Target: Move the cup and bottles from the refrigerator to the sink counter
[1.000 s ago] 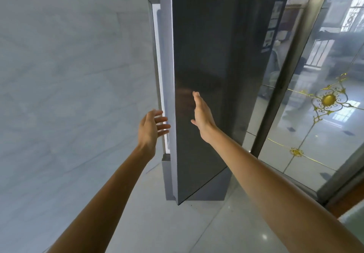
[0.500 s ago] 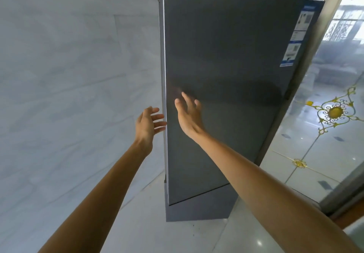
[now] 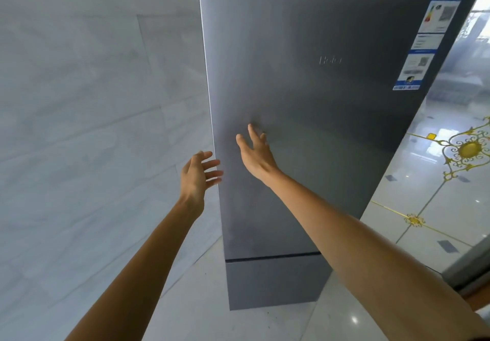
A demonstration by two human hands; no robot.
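We stretched both bare forearms forward and upward. Our left hand (image 3: pixel 197 174) hovered at the left edge of the tall dark grey brushed-metal refrigerator (image 3: pixel 318 96), fingers straight and spread, holding nothing. Our right hand (image 3: pixel 256 152) reached higher onto the closed door's face, fingers straight and slightly apart. The refrigerator stood beside the pale marble wall (image 3: pixel 92 101), its contents hidden
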